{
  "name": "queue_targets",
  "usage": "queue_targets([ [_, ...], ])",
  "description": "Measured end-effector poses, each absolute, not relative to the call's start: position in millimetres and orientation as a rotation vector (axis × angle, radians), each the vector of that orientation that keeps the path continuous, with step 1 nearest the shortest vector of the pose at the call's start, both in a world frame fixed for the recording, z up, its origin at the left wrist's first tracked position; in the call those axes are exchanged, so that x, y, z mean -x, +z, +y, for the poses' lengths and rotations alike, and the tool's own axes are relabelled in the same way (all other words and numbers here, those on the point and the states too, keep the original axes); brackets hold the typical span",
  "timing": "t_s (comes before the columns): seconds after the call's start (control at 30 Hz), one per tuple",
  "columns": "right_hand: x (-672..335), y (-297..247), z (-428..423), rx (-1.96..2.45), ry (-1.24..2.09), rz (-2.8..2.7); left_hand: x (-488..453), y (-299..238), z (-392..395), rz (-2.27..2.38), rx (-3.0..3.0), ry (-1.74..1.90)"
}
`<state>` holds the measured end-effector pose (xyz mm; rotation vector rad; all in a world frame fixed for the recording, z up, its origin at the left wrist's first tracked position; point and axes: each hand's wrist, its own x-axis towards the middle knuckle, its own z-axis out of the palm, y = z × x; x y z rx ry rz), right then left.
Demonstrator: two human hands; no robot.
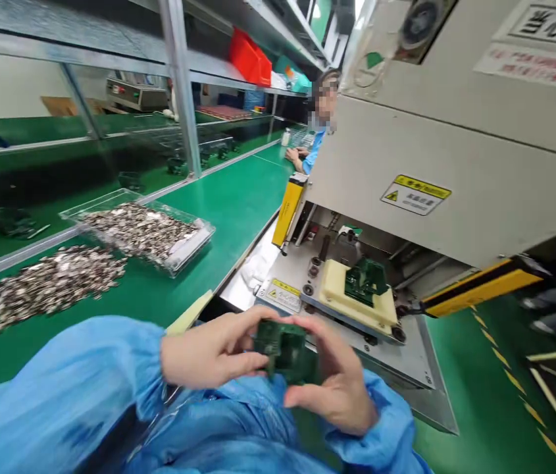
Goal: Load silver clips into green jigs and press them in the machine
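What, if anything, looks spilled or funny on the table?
The heap of small metal pieces lies loose on the green table, beside a clear tray of similar pieces. It looks spilled, but might be deliberate.

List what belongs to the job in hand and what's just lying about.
Likely the job:
green part, in the left hand, right hand alongside
second green part, in the cream holder of the machine
perhaps the metal pieces, heaped nearby

Seemingly just lying about:
red bin
grey box, in the background
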<state>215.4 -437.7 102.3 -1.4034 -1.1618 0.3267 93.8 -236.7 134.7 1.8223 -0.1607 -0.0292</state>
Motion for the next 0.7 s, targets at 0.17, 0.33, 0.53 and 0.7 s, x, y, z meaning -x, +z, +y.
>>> queue_targets([
  [0.17, -253.1, 102.6, -519.9, 1.361, -0.254, -0.507, -201.0, 161.7, -255.3, -0.32, -2.084, 0.258],
  [0.33, -297.1, 115.3, -544.0, 1.386, -0.405, -0.267, -282.3, 156.0, -292.3, -0.243, -2.195, 0.269],
  [0.53, -342.9, 126.5, -515.0, 1.572, -0.165, -0.528, -253.8, 162.9, -271.1, -0.186, -1.807, 0.347],
  [0.7, -365.3, 135.7, -483.9, 1.719, 0.184, -0.742, -162.3, 167.1, -203.2, -0.081, -1.825, 0.168],
])
